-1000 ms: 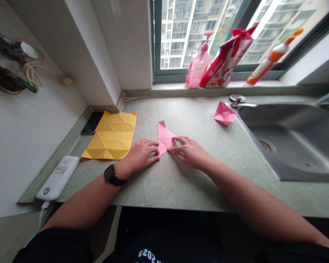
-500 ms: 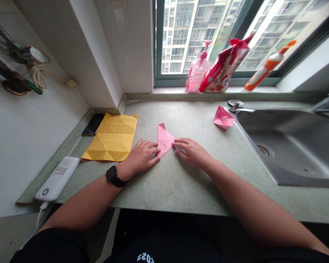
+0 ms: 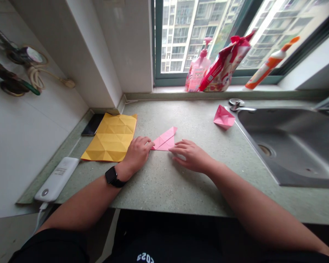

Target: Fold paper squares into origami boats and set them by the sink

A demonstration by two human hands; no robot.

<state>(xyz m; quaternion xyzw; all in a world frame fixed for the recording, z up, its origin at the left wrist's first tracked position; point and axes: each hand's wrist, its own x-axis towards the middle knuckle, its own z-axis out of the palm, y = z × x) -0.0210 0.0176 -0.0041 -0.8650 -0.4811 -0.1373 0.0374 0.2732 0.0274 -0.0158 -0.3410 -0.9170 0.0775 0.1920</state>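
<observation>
A folded piece of pink paper (image 3: 166,140) lies on the counter in front of me, its narrow tip at the upper right. My left hand (image 3: 138,151), with a black watch on the wrist, pinches the paper's left corner between thumb and fingers. At the lower right corner, my right hand (image 3: 190,155) has its fingertips at the edge, thumb and fingers apart. Farther right, beside the sink, stands a folded pink paper shape (image 3: 224,117). Creased yellow paper sheets (image 3: 111,137) lie just left of my left hand.
A steel sink (image 3: 296,146) is set into the counter at right, with a drain strainer (image 3: 236,103) by its corner. A dark phone (image 3: 92,125) and a white power bank (image 3: 57,179) lie at left. A pump bottle (image 3: 197,71), red bag (image 3: 224,65) and orange-white bottle (image 3: 267,69) stand on the sill.
The pink paper has turned clockwise, its tip swinging from upper left to upper right. My left hand has shifted slightly left and up; my right hand's fingers have spread a little.
</observation>
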